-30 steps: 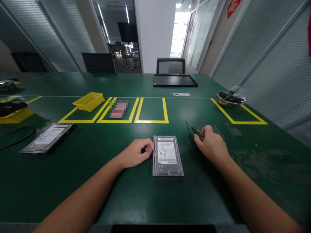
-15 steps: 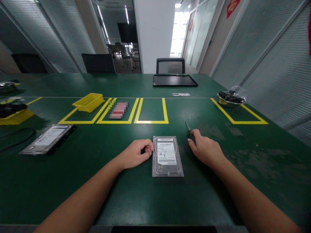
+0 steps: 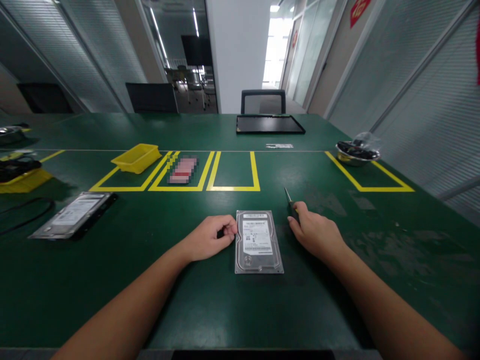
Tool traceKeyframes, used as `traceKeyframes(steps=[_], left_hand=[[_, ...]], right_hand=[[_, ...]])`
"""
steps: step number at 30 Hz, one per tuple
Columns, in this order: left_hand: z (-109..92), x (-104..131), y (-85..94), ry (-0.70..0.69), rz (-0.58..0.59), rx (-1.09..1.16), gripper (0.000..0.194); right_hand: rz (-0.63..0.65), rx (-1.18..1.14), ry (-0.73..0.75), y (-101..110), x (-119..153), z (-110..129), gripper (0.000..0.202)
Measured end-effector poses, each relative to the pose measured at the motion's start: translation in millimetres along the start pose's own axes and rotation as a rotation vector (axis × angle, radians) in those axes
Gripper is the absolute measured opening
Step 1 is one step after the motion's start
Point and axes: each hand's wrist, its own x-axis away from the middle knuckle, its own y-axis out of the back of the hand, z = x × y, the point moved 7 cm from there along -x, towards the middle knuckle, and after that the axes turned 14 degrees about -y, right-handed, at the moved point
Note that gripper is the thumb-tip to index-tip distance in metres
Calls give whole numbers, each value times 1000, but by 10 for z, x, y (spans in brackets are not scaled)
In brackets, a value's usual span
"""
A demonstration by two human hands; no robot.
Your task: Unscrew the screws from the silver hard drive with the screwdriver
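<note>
A silver hard drive (image 3: 258,240) with a white label lies flat on the green table in front of me, label side up. Loosely curled beside it, my left hand (image 3: 212,237) has its fingertips against the drive's left edge; I see nothing inside the curl. To the right of the drive, my right hand (image 3: 317,230) is closed around the handle of a screwdriver (image 3: 288,195). Its thin metal shaft points forward and a little left, away from the drive. Most of the handle is hidden by the fingers.
Another hard drive (image 3: 75,215) lies at the left near a black cable (image 3: 33,200). Beyond are a yellow tray (image 3: 138,159), a blurred-out pink item (image 3: 183,170) and yellow tape outlines (image 3: 233,189). A metal bowl (image 3: 356,155) stands far right; a black flat panel (image 3: 270,125) lies at the back.
My right hand and the screwdriver have shifted very slightly to the left. My left hand and the hard drive have stayed in place.
</note>
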Motion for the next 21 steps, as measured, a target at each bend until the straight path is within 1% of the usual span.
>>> traceKeyframes(steps=[8, 13, 17, 21], left_hand=[[8, -16, 2, -6, 5, -9, 8], [10, -7, 2, -3, 2, -13, 8], [4, -1, 0, -8, 3, 1, 8], [25, 3, -5, 4, 8, -1, 7]], right_hand=[[-44, 7, 19, 40, 58, -5, 33], [-46, -10, 10, 120, 93, -54, 28], [-87, -6, -22, 241, 139, -163, 26], [-188, -1, -39, 460, 206, -313, 24]])
